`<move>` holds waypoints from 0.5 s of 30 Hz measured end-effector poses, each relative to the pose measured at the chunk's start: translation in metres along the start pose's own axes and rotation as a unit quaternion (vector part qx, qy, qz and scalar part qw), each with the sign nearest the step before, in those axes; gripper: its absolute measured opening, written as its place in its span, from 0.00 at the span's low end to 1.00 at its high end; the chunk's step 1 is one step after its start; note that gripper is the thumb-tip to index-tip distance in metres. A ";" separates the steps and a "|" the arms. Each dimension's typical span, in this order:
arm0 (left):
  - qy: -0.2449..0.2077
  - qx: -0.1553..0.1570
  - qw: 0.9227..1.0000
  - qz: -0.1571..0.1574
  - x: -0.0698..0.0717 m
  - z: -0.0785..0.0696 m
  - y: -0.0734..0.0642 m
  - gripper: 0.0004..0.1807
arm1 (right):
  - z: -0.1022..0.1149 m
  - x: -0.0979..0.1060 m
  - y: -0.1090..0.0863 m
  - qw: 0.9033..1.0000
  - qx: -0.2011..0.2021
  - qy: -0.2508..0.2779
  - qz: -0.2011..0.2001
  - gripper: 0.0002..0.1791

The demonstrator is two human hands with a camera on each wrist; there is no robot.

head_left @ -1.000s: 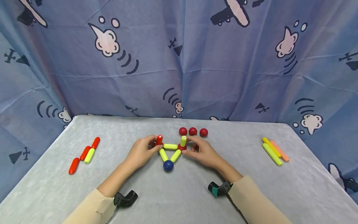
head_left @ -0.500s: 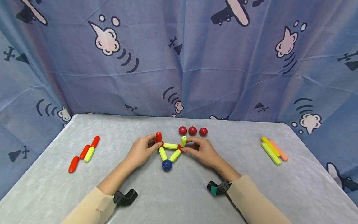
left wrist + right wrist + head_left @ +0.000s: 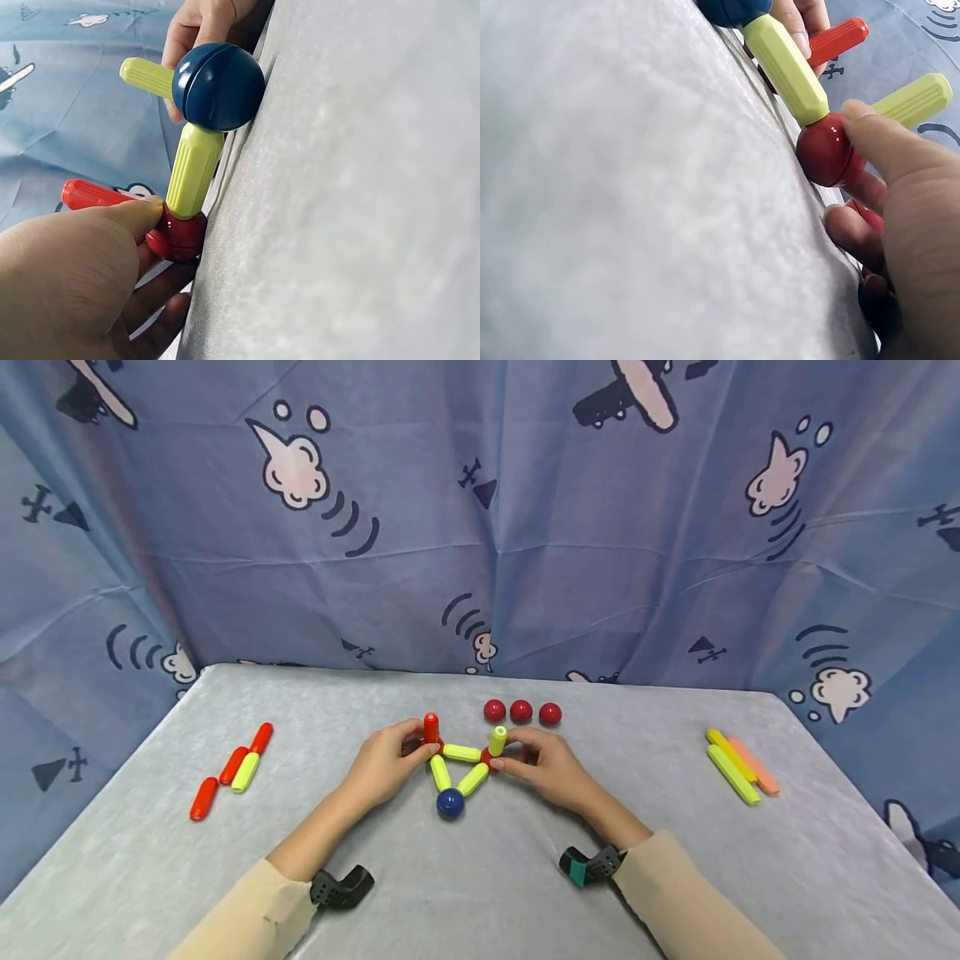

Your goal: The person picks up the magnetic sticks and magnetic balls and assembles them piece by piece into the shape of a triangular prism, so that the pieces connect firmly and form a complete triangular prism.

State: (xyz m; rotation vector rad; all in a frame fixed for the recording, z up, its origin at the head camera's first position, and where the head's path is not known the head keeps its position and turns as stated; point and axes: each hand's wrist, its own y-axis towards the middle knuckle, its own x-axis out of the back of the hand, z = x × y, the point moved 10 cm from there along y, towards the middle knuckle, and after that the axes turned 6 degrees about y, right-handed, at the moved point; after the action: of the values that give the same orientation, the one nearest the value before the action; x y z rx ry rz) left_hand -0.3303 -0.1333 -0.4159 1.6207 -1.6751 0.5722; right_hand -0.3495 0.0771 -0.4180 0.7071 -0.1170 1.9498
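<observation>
A triangle of yellow-green magnetic rods and balls lies flat mid-table, its blue ball (image 3: 450, 803) toward me. My left hand (image 3: 384, 762) pinches its left corner, a red ball (image 3: 178, 238) from which a red rod (image 3: 431, 727) stands up. Thumb and fingers of my right hand (image 3: 551, 768) pinch the right corner, another red ball (image 3: 826, 150). A yellow-green rod (image 3: 498, 741) rises from that ball, leaning slightly right. Another yellow-green rod (image 3: 461, 752) links both red corners. In the left wrist view, my left thumb presses where the red rod meets its ball.
Three loose red balls (image 3: 521, 711) sit in a row behind the triangle. Several short red and yellow-green rods (image 3: 245, 772) lie at left. Longer yellow, green and orange rods (image 3: 732, 773) lie at right. A patterned curtain (image 3: 420, 510) hangs behind the grey table (image 3: 480, 893).
The triangle has turned slightly, its blue ball shifting a little left. The right upright rod leans more to the right. Both hands keep their grip on the corners.
</observation>
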 end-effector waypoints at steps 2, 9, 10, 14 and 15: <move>-0.001 0.003 1.000 -0.001 0.000 0.001 0.000 0.12 | 0.001 0.000 0.000 1.000 0.006 0.006 -0.002 0.12; -0.042 0.007 0.999 0.007 -0.002 0.000 0.001 0.12 | -0.002 0.003 0.000 1.000 0.002 0.000 -0.013 0.13; -0.043 0.007 0.999 0.010 -0.002 0.000 0.001 0.12 | -0.002 0.002 0.000 1.000 0.001 -0.006 -0.010 0.14; -0.027 0.002 0.999 0.040 0.007 0.005 0.002 0.16 | -0.001 -0.002 0.001 1.000 -0.004 -0.015 0.003 0.17; -0.019 0.000 0.999 0.050 0.012 0.007 0.002 0.17 | -0.001 -0.004 0.001 1.000 -0.006 -0.012 0.007 0.18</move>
State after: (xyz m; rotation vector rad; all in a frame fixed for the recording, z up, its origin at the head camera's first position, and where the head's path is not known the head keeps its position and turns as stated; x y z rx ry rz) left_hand -0.3334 -0.1465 -0.4108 1.5635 -1.7925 0.5938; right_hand -0.3493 0.0743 -0.4205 0.7234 -0.1491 1.9521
